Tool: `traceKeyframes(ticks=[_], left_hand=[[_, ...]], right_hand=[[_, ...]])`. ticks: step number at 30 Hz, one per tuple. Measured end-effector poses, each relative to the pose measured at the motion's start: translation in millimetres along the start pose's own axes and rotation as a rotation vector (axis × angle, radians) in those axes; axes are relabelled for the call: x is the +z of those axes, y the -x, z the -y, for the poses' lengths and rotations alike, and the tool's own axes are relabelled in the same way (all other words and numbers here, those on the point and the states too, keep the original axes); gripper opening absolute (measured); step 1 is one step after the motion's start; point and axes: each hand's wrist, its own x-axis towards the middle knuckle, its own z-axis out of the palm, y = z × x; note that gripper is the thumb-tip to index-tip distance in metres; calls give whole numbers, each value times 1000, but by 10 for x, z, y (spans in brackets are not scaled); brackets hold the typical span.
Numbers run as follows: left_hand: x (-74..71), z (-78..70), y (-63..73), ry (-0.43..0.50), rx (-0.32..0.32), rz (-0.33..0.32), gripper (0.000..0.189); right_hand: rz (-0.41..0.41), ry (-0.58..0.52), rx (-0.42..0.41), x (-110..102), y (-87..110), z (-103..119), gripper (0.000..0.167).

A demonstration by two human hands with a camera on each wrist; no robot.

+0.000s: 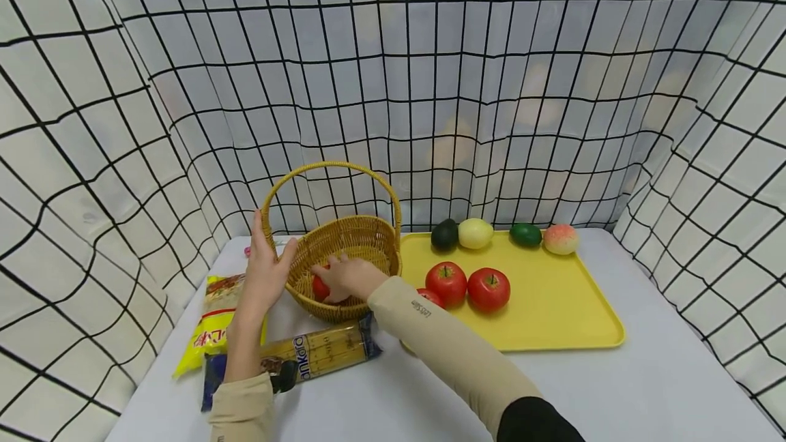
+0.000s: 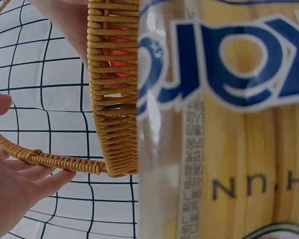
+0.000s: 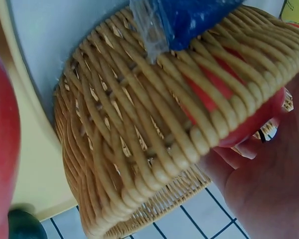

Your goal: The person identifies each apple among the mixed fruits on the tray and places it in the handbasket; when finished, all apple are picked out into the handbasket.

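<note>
A woven wicker basket [image 1: 362, 232] with a tall arched handle [image 1: 334, 164] stands left of the tray. My right hand [image 1: 350, 277] reaches inside it, fingers curled round a red apple [image 1: 318, 288]. In the right wrist view, that apple [image 3: 251, 122] shows at the rim and through the weave. My left hand [image 1: 265, 277] is at the left side of the handle. Its fairly straight fingers touch the handle in the left wrist view, with the thumb [image 2: 0, 104] apart from it.
A yellow tray [image 1: 552, 319] holds several red apples [image 1: 488, 290], an avocado [image 1: 445, 235], a lemon [image 1: 475, 233], a dark green fruit [image 1: 525, 235] and a peach [image 1: 561, 239]. Before the basket lies a pasta pack [image 1: 331, 352], beside a yellow snack bag [image 1: 211, 322]. Black netting surrounds the table.
</note>
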Motion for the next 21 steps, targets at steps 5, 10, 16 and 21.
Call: traceKeyframes(ticks=[5, 10, 16, 21], left_hand=[[-6, 26, -10, 8, 17, 1, 89], [-15, 52, -28, 2, 21, -7, 89], [0, 59, 5, -5, 6, -9, 89], [14, 43, 12, -14, -6, -22, 88]], right_hand=[[27, 24, -46, -87, -27, -52, 79], [10, -24, -51, -247, -111, -163, 89], [-33, -178, 8, -316, -225, -245, 92], [-66, -244, 34, -274, -335, -274, 88]])
